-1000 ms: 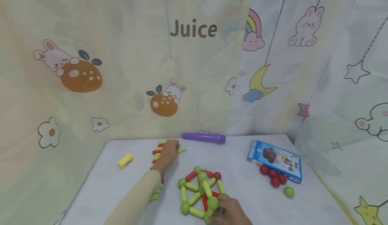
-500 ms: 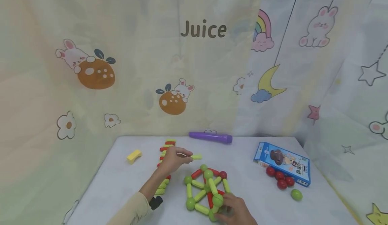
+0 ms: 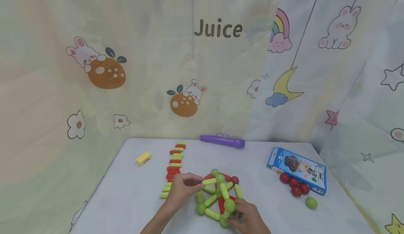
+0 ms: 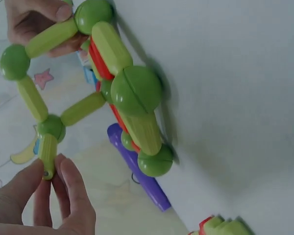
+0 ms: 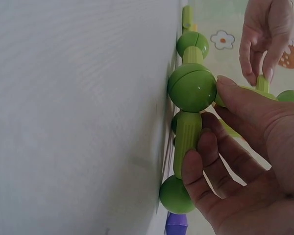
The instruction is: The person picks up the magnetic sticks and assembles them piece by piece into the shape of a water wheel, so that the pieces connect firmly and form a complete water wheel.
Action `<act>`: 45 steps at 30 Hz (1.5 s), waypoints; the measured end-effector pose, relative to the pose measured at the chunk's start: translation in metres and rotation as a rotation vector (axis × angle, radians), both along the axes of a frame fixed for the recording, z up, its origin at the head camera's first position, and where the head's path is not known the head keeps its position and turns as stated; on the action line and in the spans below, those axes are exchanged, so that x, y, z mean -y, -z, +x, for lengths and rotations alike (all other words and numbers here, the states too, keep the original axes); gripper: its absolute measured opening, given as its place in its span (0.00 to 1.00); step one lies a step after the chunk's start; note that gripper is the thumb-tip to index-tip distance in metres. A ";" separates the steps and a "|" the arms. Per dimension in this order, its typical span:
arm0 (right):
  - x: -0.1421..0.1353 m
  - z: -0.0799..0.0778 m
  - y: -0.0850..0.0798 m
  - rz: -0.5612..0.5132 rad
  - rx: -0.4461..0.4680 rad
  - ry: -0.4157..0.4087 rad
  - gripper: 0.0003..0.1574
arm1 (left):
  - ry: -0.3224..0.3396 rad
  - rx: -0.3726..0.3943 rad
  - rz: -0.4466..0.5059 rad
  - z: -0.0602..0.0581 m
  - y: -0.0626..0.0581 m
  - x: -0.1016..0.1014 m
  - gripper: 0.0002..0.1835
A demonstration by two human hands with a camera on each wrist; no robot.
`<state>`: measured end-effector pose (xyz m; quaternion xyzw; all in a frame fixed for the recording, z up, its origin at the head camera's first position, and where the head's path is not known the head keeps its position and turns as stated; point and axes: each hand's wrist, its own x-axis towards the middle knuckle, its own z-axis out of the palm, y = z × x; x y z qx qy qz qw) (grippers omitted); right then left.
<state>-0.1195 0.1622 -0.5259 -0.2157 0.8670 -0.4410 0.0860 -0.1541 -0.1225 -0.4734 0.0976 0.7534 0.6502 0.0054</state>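
My left hand (image 3: 184,190) pinches a light green rod (image 4: 48,149) between thumb and fingertips. The rod's far end meets a raised green ball (image 4: 51,128) of a ball-and-rod construction. This construction, made of green and red rods with green balls (image 3: 201,208) and one dark red ball (image 3: 234,180), has a flat, wheel-like base on the table and a raised part above it. At its near right corner, my right hand (image 3: 249,217) grips it, thumb and fingers around a light green rod beside a green ball (image 5: 192,88). Fingers partly cover that corner in the head view.
A row of green and red rods (image 3: 175,161) lies left on the white table (image 3: 126,199). A yellow arched block (image 3: 143,158) is farther left. Behind lies a purple stick (image 3: 222,141). At right are a blue box (image 3: 304,171), several red balls (image 3: 296,191) and a green ball (image 3: 311,202).
My left hand has picked up a light green rod near the row and carried it right and nearer, to the construction's raised ball. My right hand keeps its grip.
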 end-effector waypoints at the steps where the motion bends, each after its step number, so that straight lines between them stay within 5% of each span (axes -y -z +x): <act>1: 0.000 0.000 0.000 -0.003 -0.004 -0.001 0.11 | -0.003 0.001 0.009 0.001 0.001 -0.002 0.11; 13: 0.000 0.000 -0.001 -0.014 0.006 -0.007 0.13 | -0.015 0.036 0.037 0.012 0.008 -0.008 0.10; 19: 0.001 0.000 -0.001 -0.020 -0.016 -0.017 0.12 | 0.007 0.012 -0.064 0.015 0.003 0.008 0.11; 24: 0.001 0.000 -0.001 -0.018 -0.015 -0.025 0.11 | -0.173 0.041 -0.248 0.018 -0.001 0.057 0.13; 27: 0.001 -0.001 -0.002 -0.017 -0.016 -0.027 0.11 | -0.295 0.111 -0.376 0.019 0.009 0.083 0.12; 29: 0.000 -0.001 -0.003 -0.017 -0.016 -0.028 0.12 | -0.322 0.142 -0.459 0.020 0.018 0.093 0.13; 34: -0.004 -0.001 -0.001 -0.026 -0.024 -0.027 0.12 | -0.302 0.134 -0.599 0.017 0.034 0.096 0.14; 41: -0.003 -0.001 0.003 -0.054 -0.057 -0.031 0.12 | -0.219 0.145 -0.850 0.018 0.034 0.082 0.11; 45: -0.003 -0.001 0.003 -0.061 -0.066 -0.040 0.11 | -0.171 0.154 -0.804 0.028 0.026 0.074 0.10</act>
